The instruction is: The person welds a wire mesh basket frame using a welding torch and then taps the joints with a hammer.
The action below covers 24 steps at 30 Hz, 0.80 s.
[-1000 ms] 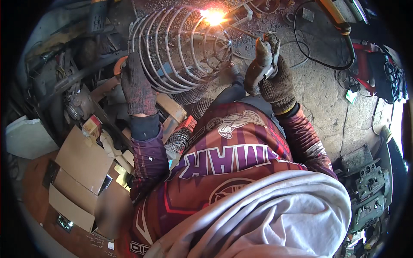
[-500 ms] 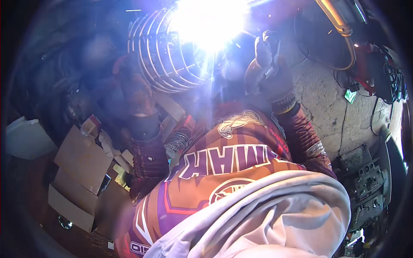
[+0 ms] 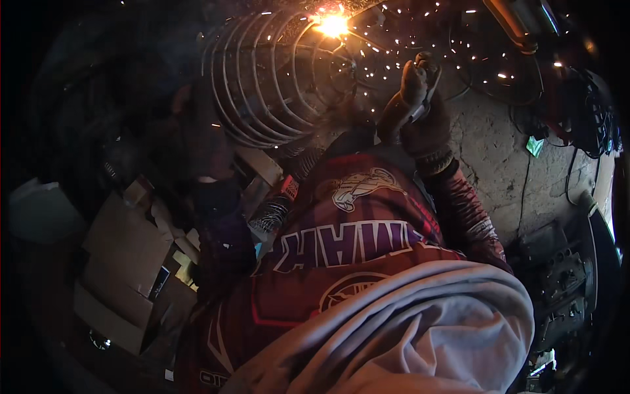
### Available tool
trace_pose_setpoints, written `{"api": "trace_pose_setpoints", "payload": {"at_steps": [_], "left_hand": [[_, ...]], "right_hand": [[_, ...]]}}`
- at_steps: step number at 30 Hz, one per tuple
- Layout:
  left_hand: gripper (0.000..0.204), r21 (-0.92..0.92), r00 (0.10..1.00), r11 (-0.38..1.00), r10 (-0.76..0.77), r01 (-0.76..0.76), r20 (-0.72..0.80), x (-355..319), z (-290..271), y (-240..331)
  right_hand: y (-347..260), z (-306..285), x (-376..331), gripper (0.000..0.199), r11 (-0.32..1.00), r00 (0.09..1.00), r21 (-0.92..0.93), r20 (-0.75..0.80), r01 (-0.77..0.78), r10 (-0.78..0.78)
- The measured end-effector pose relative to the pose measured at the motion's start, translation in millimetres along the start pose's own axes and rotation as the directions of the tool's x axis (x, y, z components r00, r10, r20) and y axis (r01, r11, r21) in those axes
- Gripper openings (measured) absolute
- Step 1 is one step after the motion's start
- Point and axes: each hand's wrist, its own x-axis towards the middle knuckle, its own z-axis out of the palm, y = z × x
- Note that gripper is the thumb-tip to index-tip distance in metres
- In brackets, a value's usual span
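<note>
The blinding white flare that washed out the upper middle of the view half a second ago has shrunk to a small bright arc (image 3: pixel 332 25) at the top edge of the wire cage (image 3: pixel 275 79), and sparks (image 3: pixel 459 59) now scatter to the right over the dark floor (image 3: pixel 499 151). The whole scene has gone much darker than a second ago, when the ground and clutter were plainly lit. The cage itself lies where it was, on its side at the upper middle, its round ribs curving toward the left.

The right hand (image 3: pixel 420 111), in a worn work glove, is raised just right of the cage, much as before, its fingers closed around a welding holder (image 3: pixel 423 69) that points up toward the arc. The left hand (image 3: pixel 193 141), also gloved, sits in deep shadow against the cage's left side; it seems to rest on the ribs, but I cannot tell whether its fingers are closed on them.

Flattened cardboard (image 3: pixel 125 262) lies at lower left, and a grey machine (image 3: pixel 561 289) stands at lower right, with cables (image 3: pixel 577 111) above it.
</note>
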Motion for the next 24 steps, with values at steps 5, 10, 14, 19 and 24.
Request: {"api": "trace_pose_setpoints", "payload": {"at_steps": [5, 10, 14, 19, 24], "left_hand": [[0.044, -0.103, 0.994, 0.989, -0.104, 0.108, 0.041, 9.2, -9.4, 15.3], [0.049, -0.032, 0.978, 0.989, -0.135, 0.141, 0.158, 11.9, -21.5, 23.0], [0.068, -0.056, 0.982, 0.991, -0.114, 0.124, 0.151, 15.1, -25.4, 31.4], [0.065, -0.299, 0.965, 0.923, -0.199, 0.243, 0.169, 17.5, -24.3, 32.4], [0.047, -0.693, 0.834, 0.503, -0.481, 0.516, 0.272, 12.7, -16.6, 32.6]], "right_hand": [[0.8, -1.9, -0.2, 0.055, 0.996, 0.999, 0.085, 0.032, -0.022, 0.019], [6.6, -1.5, -4.5, 0.053, 0.990, 0.995, 0.107, 0.040, -0.091, 0.087], [5.9, -1.4, -3.1, 0.053, 0.993, 0.997, 0.101, 0.034, -0.068, 0.065], [4.5, -2.3, -5.7, 0.054, 0.981, 0.993, 0.160, 0.052, -0.114, 0.107], [1.7, -3.7, -4.9, 0.054, 0.975, 0.992, 0.188, 0.073, -0.117, 0.105]]}}
